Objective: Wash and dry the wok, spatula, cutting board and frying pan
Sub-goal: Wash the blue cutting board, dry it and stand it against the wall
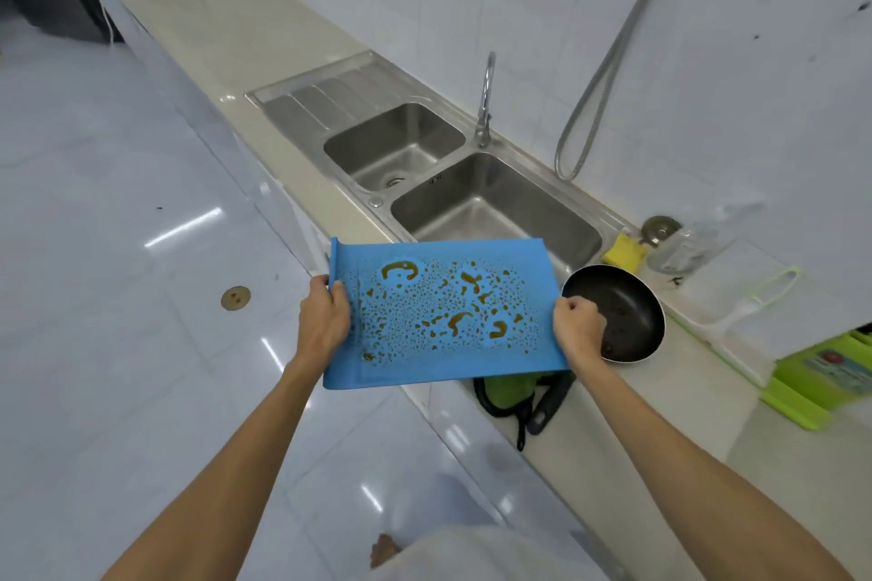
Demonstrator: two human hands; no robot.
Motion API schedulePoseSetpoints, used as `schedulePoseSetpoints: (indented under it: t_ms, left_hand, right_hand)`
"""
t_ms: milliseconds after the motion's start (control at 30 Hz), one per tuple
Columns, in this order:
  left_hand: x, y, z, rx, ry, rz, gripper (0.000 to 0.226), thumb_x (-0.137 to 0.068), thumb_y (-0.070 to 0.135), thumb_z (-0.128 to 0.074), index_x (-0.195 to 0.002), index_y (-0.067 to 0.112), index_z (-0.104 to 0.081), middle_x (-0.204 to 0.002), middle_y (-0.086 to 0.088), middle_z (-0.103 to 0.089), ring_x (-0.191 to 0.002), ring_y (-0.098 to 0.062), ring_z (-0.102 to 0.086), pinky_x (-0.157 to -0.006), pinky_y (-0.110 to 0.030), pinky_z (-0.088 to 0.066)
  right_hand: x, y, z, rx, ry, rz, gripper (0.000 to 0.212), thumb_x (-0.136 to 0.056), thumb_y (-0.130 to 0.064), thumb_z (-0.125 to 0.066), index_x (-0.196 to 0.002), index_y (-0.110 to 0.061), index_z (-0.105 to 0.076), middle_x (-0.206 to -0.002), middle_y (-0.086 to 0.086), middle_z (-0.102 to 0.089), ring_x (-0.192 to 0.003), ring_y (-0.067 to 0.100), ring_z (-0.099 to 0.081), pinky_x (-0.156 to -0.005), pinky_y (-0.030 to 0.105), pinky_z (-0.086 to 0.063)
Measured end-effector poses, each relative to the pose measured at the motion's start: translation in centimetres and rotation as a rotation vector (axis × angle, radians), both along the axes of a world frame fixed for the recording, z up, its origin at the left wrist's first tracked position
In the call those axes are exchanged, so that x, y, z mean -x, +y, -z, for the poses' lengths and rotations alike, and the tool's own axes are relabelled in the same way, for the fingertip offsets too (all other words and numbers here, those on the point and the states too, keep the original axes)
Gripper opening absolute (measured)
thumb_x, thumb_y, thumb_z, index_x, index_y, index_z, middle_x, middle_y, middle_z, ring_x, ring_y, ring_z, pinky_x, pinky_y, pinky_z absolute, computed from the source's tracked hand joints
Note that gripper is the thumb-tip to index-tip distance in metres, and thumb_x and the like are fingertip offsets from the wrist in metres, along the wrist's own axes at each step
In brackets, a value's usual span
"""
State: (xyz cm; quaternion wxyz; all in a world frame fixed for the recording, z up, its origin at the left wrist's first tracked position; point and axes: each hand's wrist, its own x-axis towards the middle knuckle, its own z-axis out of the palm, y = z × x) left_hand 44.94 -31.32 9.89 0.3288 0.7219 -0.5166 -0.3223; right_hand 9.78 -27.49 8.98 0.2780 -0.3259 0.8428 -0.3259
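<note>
While brown-spotted, the blue cutting board [443,311] is held near flat.
Left hand [325,316] and right hand [578,328] grip its side edges, fingers curled; advise keeping it flat until over the sink [542,208].

Blue cutting board [443,311], brown-spattered, held level beside black frying pan [623,311].

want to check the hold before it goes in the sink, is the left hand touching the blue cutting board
Touching. The head view shows the left hand with its fingers curled over the left edge of the blue cutting board, holding it up.
</note>
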Motion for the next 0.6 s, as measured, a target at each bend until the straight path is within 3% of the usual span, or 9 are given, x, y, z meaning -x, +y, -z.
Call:
schedulePoseSetpoints:
  t_ms: [133, 300, 367, 500, 600]
  left_hand:
    - [-2.2, -5.5, 0.8, -0.044, 0.045, -0.014, 0.031, -0.104, 0.04, -0.037, -0.114, 0.013, -0.049, -0.092, 0.006, -0.054, -0.078, -0.002, -0.051, -0.06, -0.024, -0.037]
    - [-3.4, -14.7, 2.1, -0.13, 0.125, 0.042, 0.052, -0.1, 0.061, -0.035, -0.11, 0.012, -0.05, -0.094, 0.004, -0.057, -0.082, -0.01, -0.057, -0.064, -0.029, -0.044]
    - [-3.2, -18.0, 2.7, -0.232, 0.159, 0.068, 0.059, -0.099, 0.066, -0.029, -0.107, 0.012, -0.051, -0.096, 0.002, -0.059, -0.085, -0.015, -0.06, -0.069, -0.034, -0.049]
    - [-1.7, -23.8, 4.1, -0.283, 0.215, 0.104, 0.058, -0.102, 0.061, -0.025, -0.089, 0.017, -0.061, -0.091, -0.001, -0.065, -0.083, -0.019, -0.064, -0.073, -0.036, -0.053]
    - [-0.5, -27.0, 4.8, -0.29, 0.172, 0.097, 0.055, -0.105, 0.055, -0.025, -0.088, 0.017, -0.062, -0.09, -0.002, -0.064, -0.084, -0.022, -0.063, -0.076, -0.038, -0.05]
  right_hand:
    - [-1.7, -4.7, 0.8, -0.032, -0.001, 0.022, 0.029, -0.093, -0.021, -0.048, -0.072, -0.007, -0.06, -0.09, 0.022, -0.065, -0.091, 0.035, -0.059, -0.076, 0.039, -0.042]
    - [-2.4, -12.2, 1.9, -0.032, 0.066, 0.039, 0.039, -0.094, -0.018, -0.049, -0.055, -0.016, -0.045, -0.062, 0.007, -0.051, -0.071, 0.027, -0.053, -0.066, 0.035, -0.037]
    - [-2.4, -14.7, 2.2, -0.057, 0.083, 0.054, 0.04, -0.093, -0.018, -0.05, -0.054, -0.018, -0.043, -0.062, 0.006, -0.049, -0.068, 0.025, -0.05, -0.066, 0.035, -0.037]
    - [-1.9, -19.0, 3.1, -0.07, 0.071, 0.125, 0.031, -0.092, -0.017, -0.053, -0.065, -0.004, -0.062, -0.065, 0.01, -0.06, -0.068, 0.028, -0.055, -0.067, 0.031, -0.037]
    - [-1.8, -21.0, 3.9, -0.092, 0.045, 0.185, 0.034, -0.093, -0.018, -0.053, -0.061, -0.007, -0.056, -0.065, 0.01, -0.059, -0.071, 0.031, -0.059, -0.067, 0.031, -0.038]
